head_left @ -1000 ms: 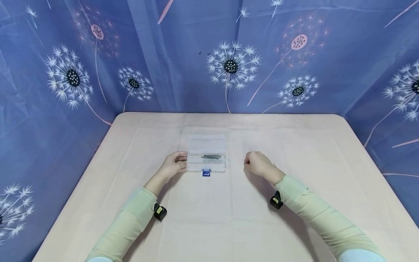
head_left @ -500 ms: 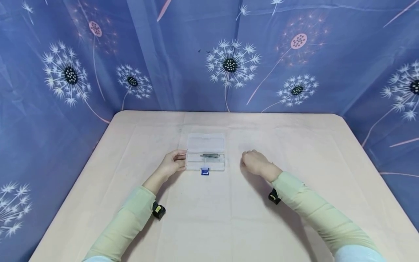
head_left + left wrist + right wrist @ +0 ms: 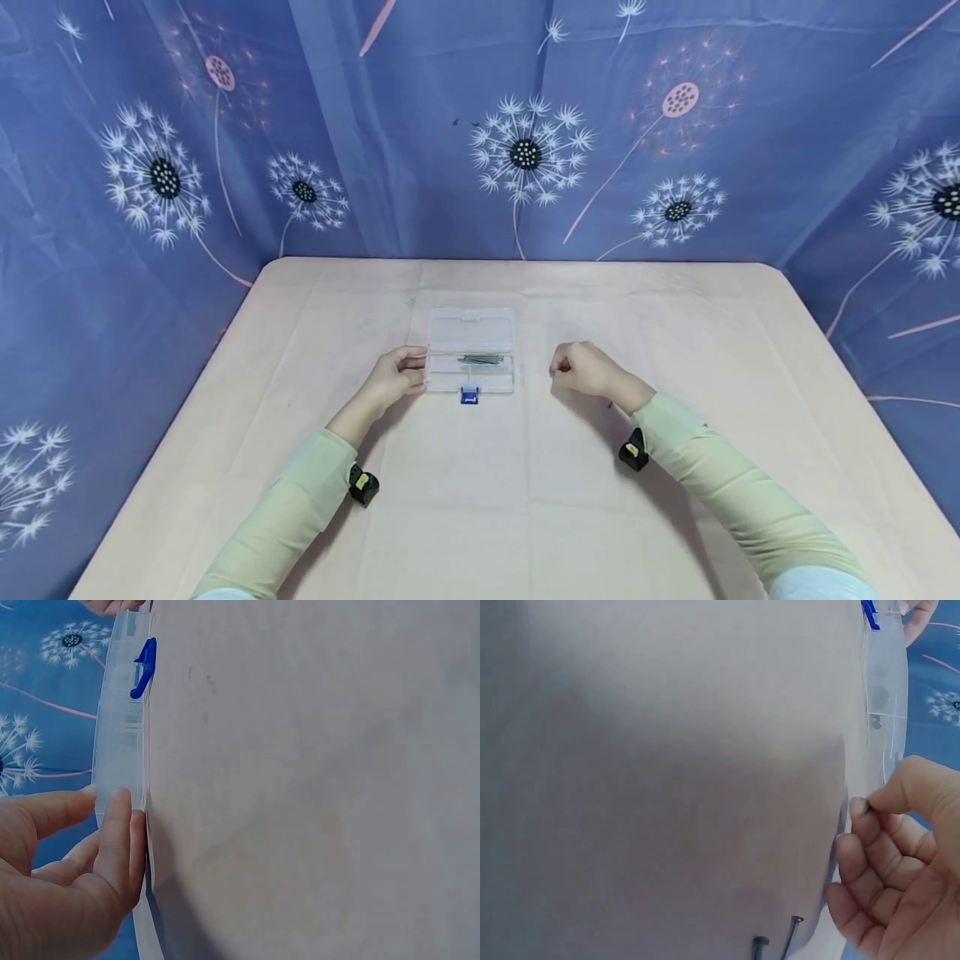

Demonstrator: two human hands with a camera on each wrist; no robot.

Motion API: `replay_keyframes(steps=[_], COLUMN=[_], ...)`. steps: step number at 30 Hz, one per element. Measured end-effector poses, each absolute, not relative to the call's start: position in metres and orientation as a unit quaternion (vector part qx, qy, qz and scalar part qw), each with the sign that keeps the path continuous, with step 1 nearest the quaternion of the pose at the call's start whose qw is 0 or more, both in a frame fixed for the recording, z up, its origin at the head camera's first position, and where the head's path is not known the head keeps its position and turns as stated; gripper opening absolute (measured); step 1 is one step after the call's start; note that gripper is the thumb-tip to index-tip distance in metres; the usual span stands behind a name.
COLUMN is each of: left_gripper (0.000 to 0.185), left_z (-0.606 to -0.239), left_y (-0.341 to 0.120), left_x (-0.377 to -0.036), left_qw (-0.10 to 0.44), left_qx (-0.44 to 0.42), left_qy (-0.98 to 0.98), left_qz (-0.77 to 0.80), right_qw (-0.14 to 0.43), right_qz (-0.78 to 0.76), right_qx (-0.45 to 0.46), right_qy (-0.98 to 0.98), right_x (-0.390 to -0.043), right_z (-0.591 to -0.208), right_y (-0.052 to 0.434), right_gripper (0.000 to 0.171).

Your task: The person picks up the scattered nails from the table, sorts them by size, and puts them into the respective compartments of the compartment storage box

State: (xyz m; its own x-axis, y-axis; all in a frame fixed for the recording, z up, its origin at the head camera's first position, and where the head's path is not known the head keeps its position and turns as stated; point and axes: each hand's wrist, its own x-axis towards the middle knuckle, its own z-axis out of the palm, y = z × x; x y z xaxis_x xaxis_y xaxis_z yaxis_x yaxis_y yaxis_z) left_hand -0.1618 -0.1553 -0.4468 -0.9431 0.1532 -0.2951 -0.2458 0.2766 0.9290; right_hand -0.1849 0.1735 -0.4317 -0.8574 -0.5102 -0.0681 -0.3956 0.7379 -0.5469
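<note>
A clear plastic box (image 3: 470,373) with its lid raised and a blue latch (image 3: 469,395) stands near the middle of the table. Several thin metal nails (image 3: 482,360) lie inside its back part. My left hand (image 3: 392,377) holds the box's left end between thumb and fingers (image 3: 116,825). To the right of the box, apart from it, my right hand (image 3: 592,369) is low over the table. Its thumb and forefinger pinch a small dark piece, apparently a nail (image 3: 868,806), mostly hidden by the fingers. Two more nails (image 3: 760,945) with flat heads appear below that hand in the right wrist view.
The table (image 3: 480,500) has a pale cloth cover. Blue curtains (image 3: 420,125) with a dandelion print rise behind it and along both sides. A black wrist camera (image 3: 633,450) hangs under the right sleeve, another camera (image 3: 363,486) under the left.
My right hand has shifted slightly left and turned, so that the gap between its thumb and forefinger shows again. The left hand and the box keep their places.
</note>
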Motion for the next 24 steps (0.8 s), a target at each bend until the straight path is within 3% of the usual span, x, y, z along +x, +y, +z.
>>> replay_keyframes(steps=[15,24], left_gripper=[0.047,0.046], left_z=[-0.448,-0.448], left_y=[-0.155,-0.154], left_x=[-0.162,-0.162], left_qw=[0.164,0.164], left_qx=[-0.033,-0.032], left_qy=[0.779,0.783], left_qz=[0.604,0.599], right_qw=[0.074,0.086], right_qz=[-0.437,-0.487], right_qx=[-0.249,-0.237], right_qy=[0.861,0.836], right_x=[-0.188,-0.186], right_z=[-0.439,-0.433], right_y=[0.165,0.147], right_gripper=[0.014,0.012])
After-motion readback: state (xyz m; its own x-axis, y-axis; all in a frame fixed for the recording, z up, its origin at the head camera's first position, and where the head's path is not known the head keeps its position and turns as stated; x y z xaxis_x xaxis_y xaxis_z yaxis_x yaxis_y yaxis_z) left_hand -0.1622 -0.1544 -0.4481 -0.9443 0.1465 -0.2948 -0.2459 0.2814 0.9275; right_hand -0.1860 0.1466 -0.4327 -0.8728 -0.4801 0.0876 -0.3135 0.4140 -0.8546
